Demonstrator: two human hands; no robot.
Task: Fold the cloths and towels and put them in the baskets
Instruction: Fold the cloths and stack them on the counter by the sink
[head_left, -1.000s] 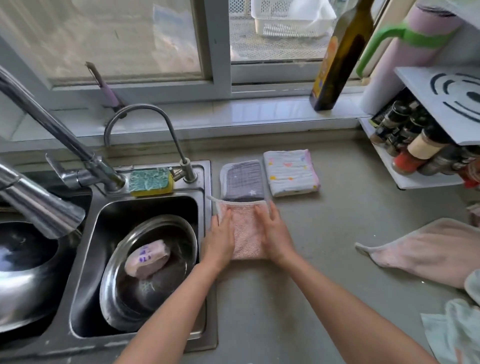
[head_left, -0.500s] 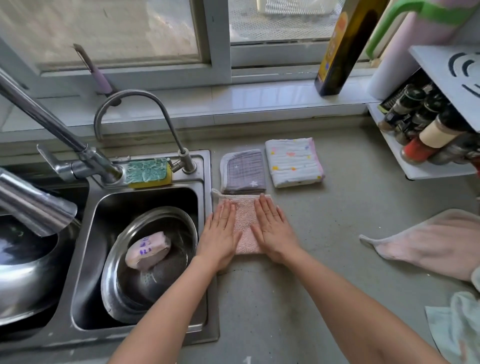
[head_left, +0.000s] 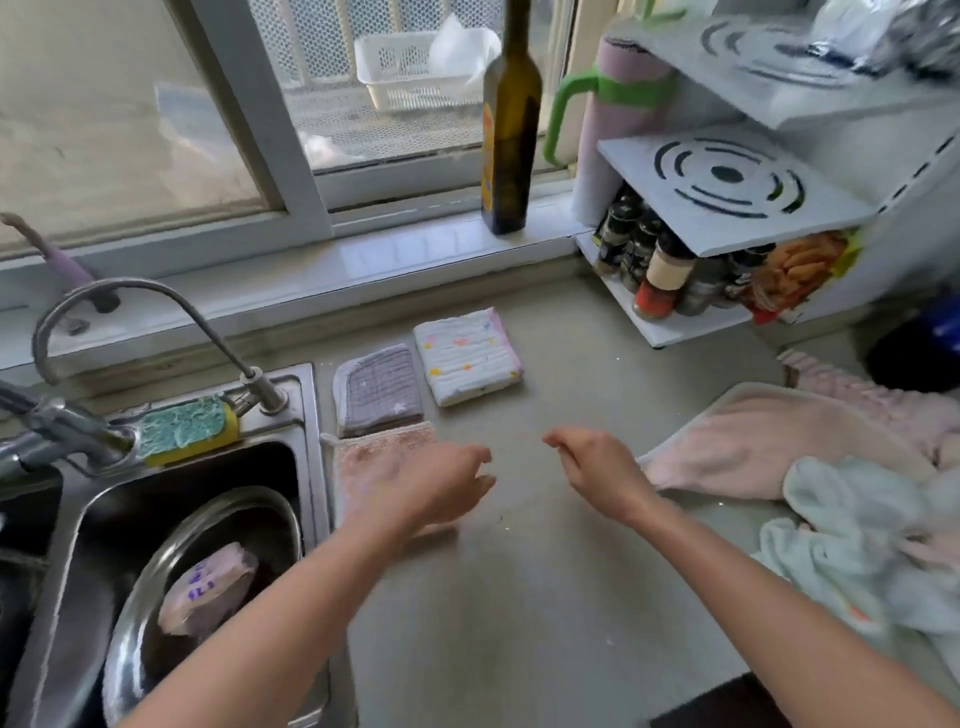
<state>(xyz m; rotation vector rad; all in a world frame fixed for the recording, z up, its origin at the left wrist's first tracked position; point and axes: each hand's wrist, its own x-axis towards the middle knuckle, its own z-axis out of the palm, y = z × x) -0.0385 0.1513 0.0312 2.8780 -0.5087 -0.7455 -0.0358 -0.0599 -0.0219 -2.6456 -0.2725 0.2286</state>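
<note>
The folded pink cloth (head_left: 374, 457) lay by the sink (head_left: 306, 415), done. The left hand (head_left: 441, 486) hovered over it, fingers loose and empty. The right hand (head_left: 592, 467), empty, fingers curled, pointed toward the unfolded pink towel (head_left: 753, 436), probably next to fold.

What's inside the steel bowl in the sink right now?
The steel bowl holds one pinkish wrapped block with purple writing. The left forearm covers the bowl's near right rim, so anything lying there stays hidden.
</note>
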